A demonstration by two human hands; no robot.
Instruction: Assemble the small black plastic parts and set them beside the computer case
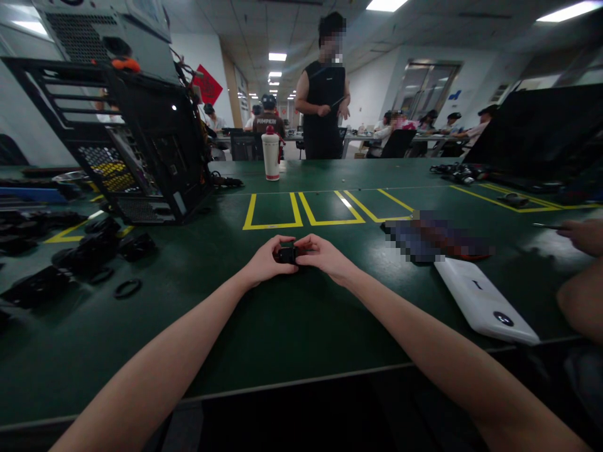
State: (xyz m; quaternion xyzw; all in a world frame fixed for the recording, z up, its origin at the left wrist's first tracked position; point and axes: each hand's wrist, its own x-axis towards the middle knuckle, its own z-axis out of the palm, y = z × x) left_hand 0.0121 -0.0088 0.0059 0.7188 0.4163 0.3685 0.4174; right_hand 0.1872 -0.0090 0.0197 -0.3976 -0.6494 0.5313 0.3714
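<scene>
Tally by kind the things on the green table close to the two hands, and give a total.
Small black part held between left hand and right hand: 1
White flat device: 1
Black ring lying loose: 1
White bottle with red cap: 1
Open black computer case: 1
Total: 5

The small black part (286, 254) shows only as a dark sliver between the left hand (266, 260) and the right hand (323, 254); fingers cover most of it, so its shape and kind cannot be told. A pixelated patch (426, 238) hides something lying on the green table (292, 326). At the right edge a co-worker's hand (584, 235) is cut off, holding what may be a thin tool. The black parts (89, 251) at left blur into dark shapes
</scene>
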